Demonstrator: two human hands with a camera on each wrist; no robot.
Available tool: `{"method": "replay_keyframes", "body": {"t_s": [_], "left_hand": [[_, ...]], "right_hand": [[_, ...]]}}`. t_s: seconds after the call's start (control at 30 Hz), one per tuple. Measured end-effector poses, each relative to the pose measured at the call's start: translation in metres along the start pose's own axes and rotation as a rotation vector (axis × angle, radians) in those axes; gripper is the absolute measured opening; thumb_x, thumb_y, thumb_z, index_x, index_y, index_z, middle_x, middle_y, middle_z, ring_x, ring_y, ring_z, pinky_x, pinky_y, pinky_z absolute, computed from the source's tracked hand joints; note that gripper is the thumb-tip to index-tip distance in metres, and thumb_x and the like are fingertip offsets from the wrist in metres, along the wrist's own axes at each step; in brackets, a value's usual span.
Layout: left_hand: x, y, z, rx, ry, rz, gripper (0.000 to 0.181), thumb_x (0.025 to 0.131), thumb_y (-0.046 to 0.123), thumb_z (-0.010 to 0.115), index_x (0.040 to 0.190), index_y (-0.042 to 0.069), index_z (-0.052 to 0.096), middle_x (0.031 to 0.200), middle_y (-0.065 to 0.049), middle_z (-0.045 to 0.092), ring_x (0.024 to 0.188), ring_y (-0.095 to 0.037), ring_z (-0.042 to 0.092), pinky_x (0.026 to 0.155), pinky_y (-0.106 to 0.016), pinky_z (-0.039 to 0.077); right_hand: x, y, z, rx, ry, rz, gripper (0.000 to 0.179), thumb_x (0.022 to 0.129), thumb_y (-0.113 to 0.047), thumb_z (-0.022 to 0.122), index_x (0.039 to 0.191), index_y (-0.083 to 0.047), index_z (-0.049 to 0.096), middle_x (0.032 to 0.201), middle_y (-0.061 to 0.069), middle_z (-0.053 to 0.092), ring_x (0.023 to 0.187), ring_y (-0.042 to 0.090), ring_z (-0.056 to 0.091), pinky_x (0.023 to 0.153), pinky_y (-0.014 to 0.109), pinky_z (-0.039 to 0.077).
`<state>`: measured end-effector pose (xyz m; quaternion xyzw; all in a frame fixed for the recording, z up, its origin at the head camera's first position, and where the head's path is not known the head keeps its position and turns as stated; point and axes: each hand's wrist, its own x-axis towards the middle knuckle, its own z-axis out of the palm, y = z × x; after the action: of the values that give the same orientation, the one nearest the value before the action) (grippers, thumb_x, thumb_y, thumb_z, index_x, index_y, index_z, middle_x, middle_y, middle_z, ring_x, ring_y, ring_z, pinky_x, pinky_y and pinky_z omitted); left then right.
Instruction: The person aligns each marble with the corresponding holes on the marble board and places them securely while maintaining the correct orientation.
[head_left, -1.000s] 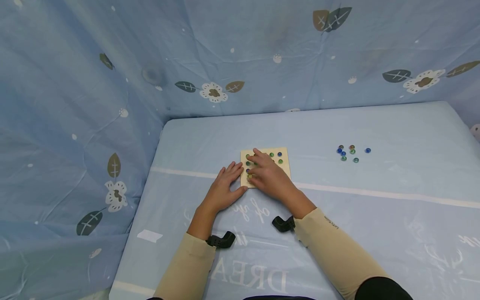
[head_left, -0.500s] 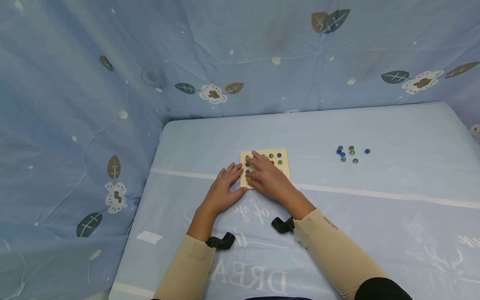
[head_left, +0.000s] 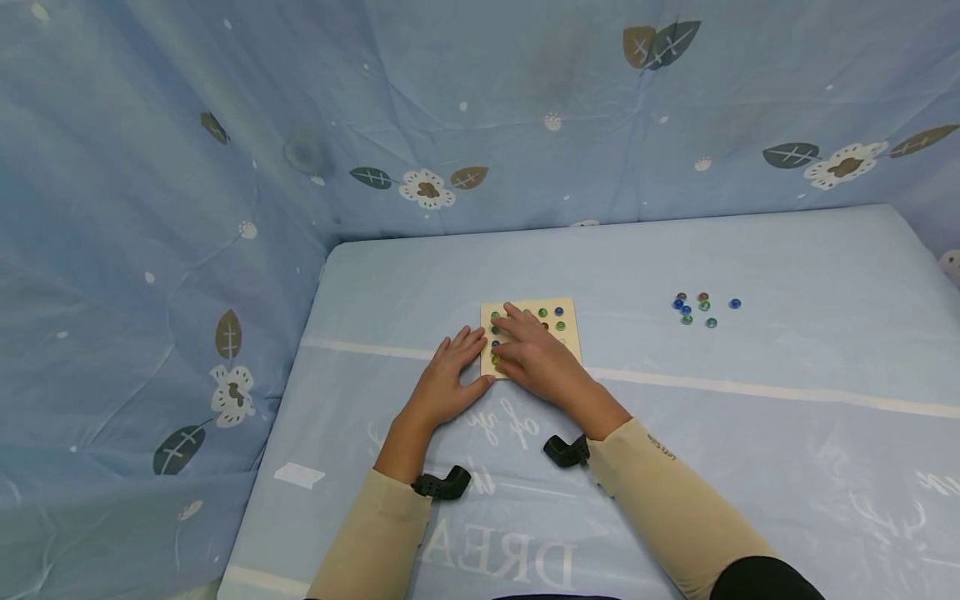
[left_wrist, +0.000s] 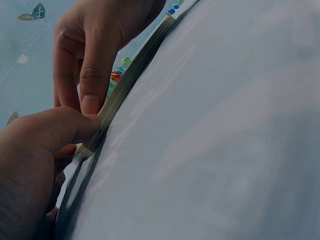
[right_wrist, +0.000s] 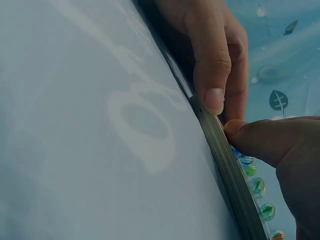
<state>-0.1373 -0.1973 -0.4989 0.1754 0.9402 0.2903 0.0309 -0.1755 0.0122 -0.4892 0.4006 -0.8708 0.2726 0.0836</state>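
A square pale wooden board [head_left: 566, 347] lies on the table, with rows of glass marbles seated on it. My left hand [head_left: 447, 379] rests along the board's left side, fingers extended to its edge and thumb [left_wrist: 82, 125] against the near left corner. Over the board's left half is my right hand [head_left: 542, 357], its thumb and index finger pinching a yellow-green marble [head_left: 496, 361] at the near left corner. The right hand covers the middle of the board. In the right wrist view, a green marble [right_wrist: 267, 212] and others stand along the board's edge [right_wrist: 225, 165].
Several loose blue, green and brown marbles [head_left: 686, 310] lie on the table to the right of the board. The table [head_left: 420, 283] has a pale blue printed cover, and a patterned blue cloth [head_left: 525, 150] hangs behind it. A white patch [head_left: 300, 473] lies at front left.
The right hand's fingertips have shifted very slightly toward the board's near left corner. The left hand keeps its place, and the loose marbles have not moved.
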Motion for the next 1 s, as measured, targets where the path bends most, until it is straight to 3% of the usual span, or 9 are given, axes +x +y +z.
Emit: {"method": "replay_keyframes", "body": {"t_s": [0.53, 0.83, 1.0], "left_hand": [[0.0, 0.0, -0.001, 0.0, -0.01, -0.007, 0.067, 0.09, 0.046, 0.058, 0.147, 0.02, 0.035, 0.153, 0.008, 0.028, 0.144, -0.013, 0.017, 0.12, -0.041, 0.01], [0.0, 0.001, -0.001, 0.002, -0.016, -0.009, 0.066, 0.09, 0.047, 0.057, 0.146, 0.02, 0.036, 0.153, 0.008, 0.029, 0.144, -0.014, 0.018, 0.12, -0.042, 0.011], [0.001, 0.0, 0.0, 0.022, -0.019, -0.023, 0.067, 0.09, 0.048, 0.056, 0.147, 0.022, 0.034, 0.153, 0.01, 0.027, 0.145, -0.012, 0.016, 0.12, -0.042, 0.011]], "right_hand": [[0.0, 0.001, -0.004, 0.047, 0.034, -0.003, 0.026, 0.085, -0.022, 0.071, 0.108, -0.01, 0.072, 0.139, 0.01, 0.049, 0.142, 0.031, 0.025, 0.113, 0.054, 0.026], [-0.001, 0.003, -0.011, 0.028, -0.036, 0.103, 0.05, 0.09, -0.03, 0.064, 0.133, -0.008, 0.054, 0.144, 0.006, 0.046, 0.143, 0.023, 0.021, 0.117, 0.046, 0.022], [-0.001, 0.006, -0.014, 0.041, -0.037, 0.153, 0.059, 0.09, -0.035, 0.063, 0.14, -0.009, 0.046, 0.147, 0.006, 0.042, 0.143, 0.022, 0.022, 0.117, 0.043, 0.022]]}}
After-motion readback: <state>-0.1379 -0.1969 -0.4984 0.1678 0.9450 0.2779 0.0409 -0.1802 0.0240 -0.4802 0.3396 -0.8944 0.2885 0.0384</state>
